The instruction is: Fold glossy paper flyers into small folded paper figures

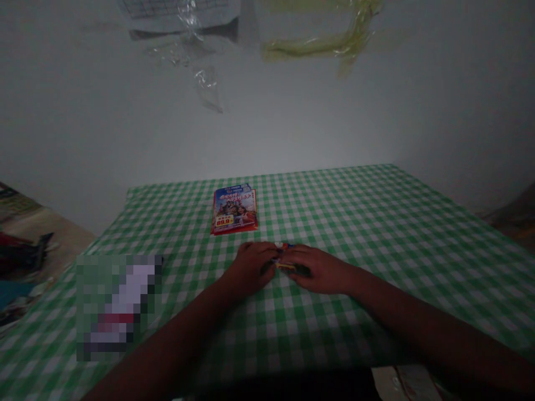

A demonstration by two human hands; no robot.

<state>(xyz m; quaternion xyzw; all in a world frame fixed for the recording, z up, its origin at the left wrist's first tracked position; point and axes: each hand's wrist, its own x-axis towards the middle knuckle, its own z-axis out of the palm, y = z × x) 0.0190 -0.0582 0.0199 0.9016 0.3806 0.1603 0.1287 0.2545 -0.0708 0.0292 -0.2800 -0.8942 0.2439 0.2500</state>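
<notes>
In the head view both of my hands meet over the middle of the table. My left hand (pixel 253 266) has its fingers curled over the left side of a small, colourful folded paper leaflet (pixel 286 266). From the other side, my right hand (pixel 315 268) closes over the same leaflet. Only bits of its red, blue, white and yellow print show between the fingers; most of it is covered. Beyond my left hand lies a stack of printed leaflets (pixel 234 210), red and blue with a yellow price box.
A green and white checked cloth (pixel 376 223) covers the table, whose far edge meets a pale wall (pixel 301 122). At the left lies a blurred-out, elongated object (pixel 125 301). Clear and yellowish tape (pixel 317 47) clings to the wall. Assorted items lie on the floor at left.
</notes>
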